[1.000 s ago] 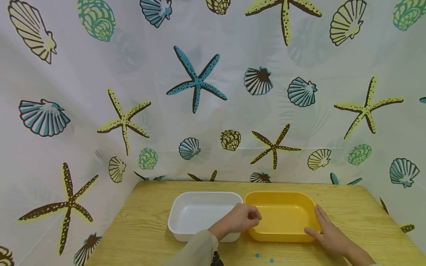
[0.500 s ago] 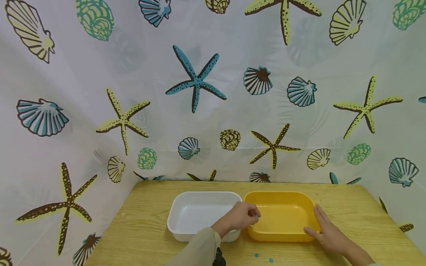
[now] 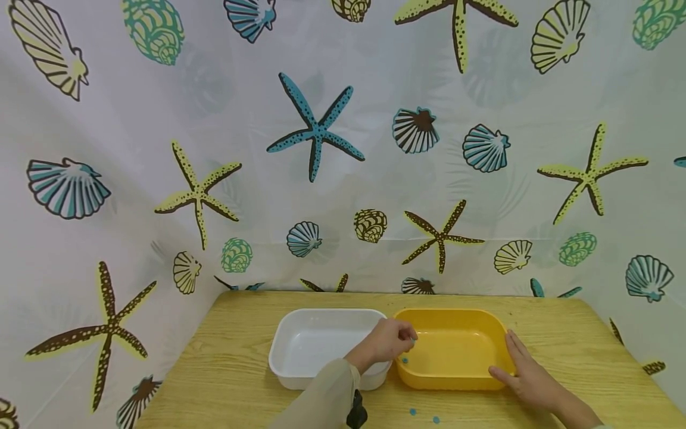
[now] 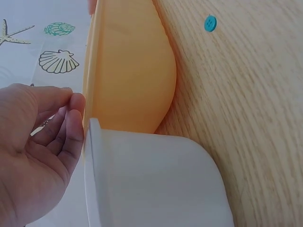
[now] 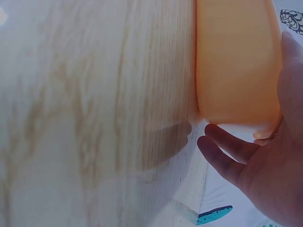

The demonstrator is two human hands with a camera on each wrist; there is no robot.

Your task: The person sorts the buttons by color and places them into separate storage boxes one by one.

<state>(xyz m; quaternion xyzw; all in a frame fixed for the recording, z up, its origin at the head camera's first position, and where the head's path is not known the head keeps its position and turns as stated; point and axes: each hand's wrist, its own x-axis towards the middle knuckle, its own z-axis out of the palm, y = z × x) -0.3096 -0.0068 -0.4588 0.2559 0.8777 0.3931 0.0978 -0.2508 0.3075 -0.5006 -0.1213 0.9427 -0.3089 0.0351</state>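
My left hand (image 3: 387, 342) is over the near left part of the yellow basin (image 3: 455, 382), beside the white basin (image 3: 329, 381). Its thumb and fingertips pinch a small blue button (image 3: 413, 339), hidden in the left wrist view. Another blue button (image 3: 404, 360) shows just below that hand, within the yellow basin's left side. My right hand (image 3: 530, 375) rests against the yellow basin's right end, thumb over the rim and fingers fairly straight along the outside. In the right wrist view two fingers of the right hand (image 5: 265, 165) extend past the basin's end.
Two more blue buttons, a left one (image 3: 412, 412) and a right one (image 3: 436, 420), lie on the wooden table (image 3: 230, 357) before the yellow basin. The basins stand side by side. A shell-and-starfish patterned curtain (image 3: 343, 196) rises behind and at both sides.
My left hand has shifted slightly up and back, and a blue button now shows below it in the yellow basin. The right hand has stayed at the basin's right end.
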